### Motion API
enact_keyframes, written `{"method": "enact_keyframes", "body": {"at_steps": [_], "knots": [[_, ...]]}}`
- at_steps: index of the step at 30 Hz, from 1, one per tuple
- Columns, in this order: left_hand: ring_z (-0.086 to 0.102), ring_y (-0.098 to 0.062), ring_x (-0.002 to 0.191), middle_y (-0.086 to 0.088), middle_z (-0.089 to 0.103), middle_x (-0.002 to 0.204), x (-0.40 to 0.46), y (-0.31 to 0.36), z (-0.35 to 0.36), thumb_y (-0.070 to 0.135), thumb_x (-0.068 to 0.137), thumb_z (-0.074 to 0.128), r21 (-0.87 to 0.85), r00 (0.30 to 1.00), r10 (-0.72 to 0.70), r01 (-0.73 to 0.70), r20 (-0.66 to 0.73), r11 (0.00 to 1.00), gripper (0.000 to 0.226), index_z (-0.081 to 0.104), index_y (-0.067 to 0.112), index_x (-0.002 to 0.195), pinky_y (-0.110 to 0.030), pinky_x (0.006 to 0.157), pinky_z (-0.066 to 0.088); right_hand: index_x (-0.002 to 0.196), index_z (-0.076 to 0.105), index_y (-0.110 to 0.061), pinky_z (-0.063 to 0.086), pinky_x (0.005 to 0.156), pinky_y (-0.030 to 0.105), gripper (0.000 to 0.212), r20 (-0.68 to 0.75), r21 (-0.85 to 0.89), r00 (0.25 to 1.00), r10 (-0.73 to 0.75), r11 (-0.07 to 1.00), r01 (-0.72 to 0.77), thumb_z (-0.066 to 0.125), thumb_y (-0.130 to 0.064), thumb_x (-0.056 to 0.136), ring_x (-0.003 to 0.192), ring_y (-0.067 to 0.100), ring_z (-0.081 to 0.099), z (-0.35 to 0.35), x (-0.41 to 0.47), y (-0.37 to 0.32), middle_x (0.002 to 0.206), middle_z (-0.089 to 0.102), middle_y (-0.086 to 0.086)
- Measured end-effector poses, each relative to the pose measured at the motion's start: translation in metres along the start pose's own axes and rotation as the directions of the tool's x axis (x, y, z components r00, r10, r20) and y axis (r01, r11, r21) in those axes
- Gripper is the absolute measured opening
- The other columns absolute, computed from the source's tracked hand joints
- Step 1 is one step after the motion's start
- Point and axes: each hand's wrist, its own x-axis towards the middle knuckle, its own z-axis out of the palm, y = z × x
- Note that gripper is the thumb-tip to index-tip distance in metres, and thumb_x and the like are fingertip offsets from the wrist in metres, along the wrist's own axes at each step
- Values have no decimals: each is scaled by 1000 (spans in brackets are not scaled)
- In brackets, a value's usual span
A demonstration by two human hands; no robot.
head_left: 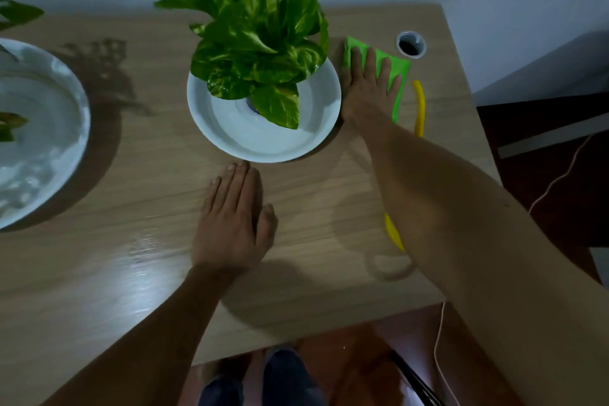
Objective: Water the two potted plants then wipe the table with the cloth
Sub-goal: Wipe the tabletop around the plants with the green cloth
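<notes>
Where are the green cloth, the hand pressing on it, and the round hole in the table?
green cloth (397, 67), head view, on its bare right part.
right hand (365, 89), head view, on the back of the hand.
round hole (410, 44), head view, on its dark centre.

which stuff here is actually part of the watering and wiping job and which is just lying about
Part of the job: green cloth under the flat right hand; middle potted plant; second plant's dish at left; table.

Just lying about: yellow object; cable hole; cord.
</notes>
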Motion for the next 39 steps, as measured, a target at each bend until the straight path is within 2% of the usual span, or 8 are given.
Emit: {"method": "enact_keyframes", "body": {"at_steps": [7, 11, 17, 22, 26, 29, 33, 39], "knots": [[23, -25, 157, -14, 32, 165, 3, 0, -1, 41, 99, 42, -7, 1000, -8, 8, -9, 1000, 66, 36, 5, 155, -47, 128, 18, 165, 1, -36, 0, 124, 65, 68, 83, -165, 935, -344, 921, 353, 28, -58, 106, 160, 37, -5, -8, 14, 8, 175, -4, -2], [21, -25, 157, -13, 29, 166, 2, 1, -5, 41, 100, 40, -24, 1000, -11, 11, 10, 1000, 66, 34, 7, 156, -47, 128, 16, 165, -3, -37, -5, 125, 62, 73, 92, -111, 956, -279, 951, 289, 30, -61, 103, 160, 36, -7, -3, -21, 5, 174, -6, -3], [19, -26, 157, -13, 27, 167, 0, 1, -7, 39, 101, 38, -58, 999, 29, -28, 18, 998, 65, 31, 6, 156, -47, 128, 14, 165, -1, -37, -8, 126, 59, 60, 53, -16, 992, -113, 993, 114, 16, -49, 108, 161, 30, -9, 13, -91, 7, 174, -4, -7], [14, -22, 159, -8, 21, 169, -1, -10, -15, 37, 103, 37, -233, 996, 56, -40, 66, 972, 64, 25, 9, 159, -42, 130, 10, 165, 9, -36, -8, 126, 58, 56, 11, 50, 1000, -25, 998, 24, 16, -46, 110, 161, 28, -7, 34, -160, -7, 174, 1, -9], [19, -24, 157, -9, 26, 168, -15, -43, -32, 40, 103, 37, -195, 991, 108, -92, 74, 977, 65, 27, 8, 158, -38, 130, 10, 165, 16, -32, -6, 126, 60, 56, -53, 88, 998, 15, 996, -11, 19, -47, 110, 161, 30, -1, 53, -222, -35, 174, 8, -6], [19, -24, 157, -9, 26, 167, -29, -76, -41, 43, 103, 34, -154, 994, 72, -59, 82, 986, 65, 28, 9, 158, -40, 130, 12, 164, 20, -32, -4, 125, 62, 56, -76, 100, 997, 15, 995, -7, 22, -46, 110, 161, 33, 4, 66, -255, -62, 173, 12, -4], [18, -24, 158, -10, 25, 168, -41, -114, -51, 41, 104, 37, -129, 997, 42, -33, 68, 991, 63, 28, 8, 158, -43, 130, 13, 165, 14, -32, -6, 125, 61, 57, -42, 92, 999, -6, 996, 10, 19, -47, 110, 161, 32, 0, 77, -282, -101, 174, 8, -5], [17, -25, 158, -12, 25, 168, -63, -160, -67, 37, 104, 36, -97, 999, -10, 14, 34, 995, 62, 29, 7, 158, -44, 129, 14, 165, 10, -35, -4, 126, 60, 59, 12, 53, 978, -208, 977, 207, 14, -48, 108, 161, 32, 1, 90, -293, -170, 174, 8, -6]]}}
